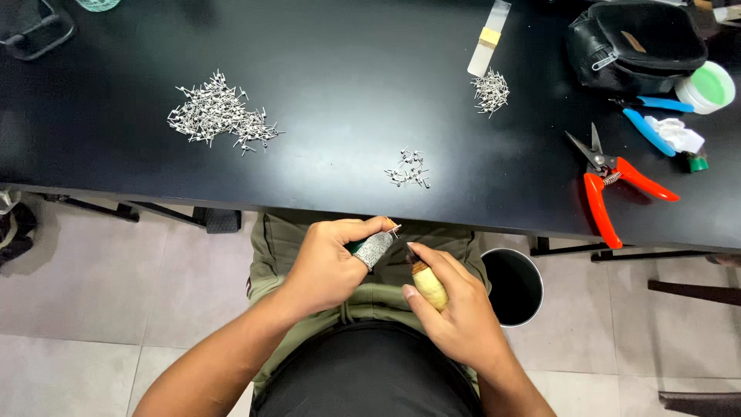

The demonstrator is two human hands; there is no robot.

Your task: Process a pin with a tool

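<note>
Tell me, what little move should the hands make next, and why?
Probably bring the right hand and its wooden-handled tool a touch closer to the small metal piece pinched in the left hand. The tool's tip sits just beside that piece, not quite on it, so it likely needs lining up.

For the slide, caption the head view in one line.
Left hand with fabric-wrapped thumb pinches a small metal piece; right hand grips a wooden-handled tool below the black table.

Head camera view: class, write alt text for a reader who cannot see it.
Below a black table, the left hand, with a grey guard over its thumb, pinches a small metal piece while the right hand grips a wooden-handled tool. Piles of metal pieces and red-handled snips lie above.
</note>
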